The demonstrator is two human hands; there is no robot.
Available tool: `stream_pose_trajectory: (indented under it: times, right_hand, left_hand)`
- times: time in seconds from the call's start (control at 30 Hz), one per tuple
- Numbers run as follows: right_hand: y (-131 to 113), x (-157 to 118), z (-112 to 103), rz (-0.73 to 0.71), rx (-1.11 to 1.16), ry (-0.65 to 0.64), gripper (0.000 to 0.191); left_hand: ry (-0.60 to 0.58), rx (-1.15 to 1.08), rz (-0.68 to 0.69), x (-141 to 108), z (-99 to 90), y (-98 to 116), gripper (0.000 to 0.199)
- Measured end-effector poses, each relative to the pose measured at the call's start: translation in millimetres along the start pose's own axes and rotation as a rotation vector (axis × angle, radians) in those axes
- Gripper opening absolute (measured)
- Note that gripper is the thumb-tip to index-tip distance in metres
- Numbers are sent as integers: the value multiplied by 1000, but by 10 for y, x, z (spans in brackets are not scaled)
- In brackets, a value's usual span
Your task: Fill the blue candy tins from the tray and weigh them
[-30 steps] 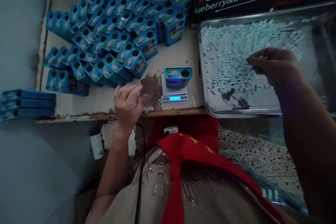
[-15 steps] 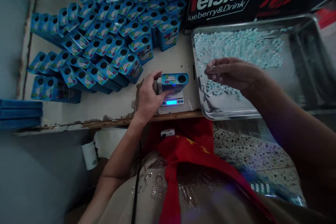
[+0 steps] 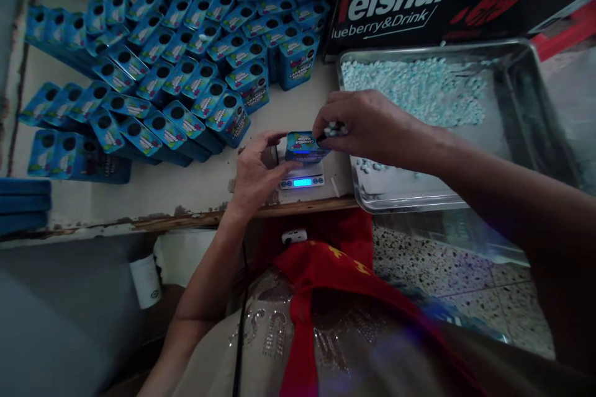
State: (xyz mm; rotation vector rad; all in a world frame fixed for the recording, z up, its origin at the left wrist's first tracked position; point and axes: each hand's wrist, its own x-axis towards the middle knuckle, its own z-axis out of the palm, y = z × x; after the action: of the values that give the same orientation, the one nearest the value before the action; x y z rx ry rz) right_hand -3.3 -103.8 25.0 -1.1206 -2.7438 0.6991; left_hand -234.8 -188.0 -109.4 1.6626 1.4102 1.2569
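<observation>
A blue tin [image 3: 305,147] stands on a small scale [image 3: 302,182] whose display glows blue, near the table's front edge. My left hand [image 3: 261,170] is around the tin's left side, thumb at its front and fingers behind, apart from each other. Pale blue and white candies [image 3: 336,129] sit in my right hand [image 3: 356,121], whose fingertips are at the tin's right end and cover its hole. To the right, a metal tray [image 3: 412,203] holds many loose candies [image 3: 423,90], partly hidden by my right forearm.
Many blue tins [image 3: 179,74] with round holes on top fill the table's left and back. A black box [image 3: 400,0] stands behind the tray. Blue stacked pieces [image 3: 23,205] lie at the far left edge.
My right hand has moved left from over the tray to the tin on the scale, with candies now visible in it. My left hand stays at the tin. The view has shifted slightly.
</observation>
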Motion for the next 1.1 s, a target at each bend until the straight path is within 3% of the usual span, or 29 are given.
stream_pose_trajectory:
  times: [0.27,0.5,0.83,1.1]
  right_hand:
    - [-105,-11,-72,13,-116,-50,33]
    - [-88,-19,-130,10,-31,25,26]
    - [-64,41,-81,116,365,173,5]
    - [-146,-185,25,80,97,120,27]
  left_hand:
    - [60,17,8,-105,-170,-33,54]
    - [76,44,-75,-146,-301,-54,51]
    - [103,9,-85,-75,-280,1,44]
    - [175,34,-133,-95,-285,-80,39]
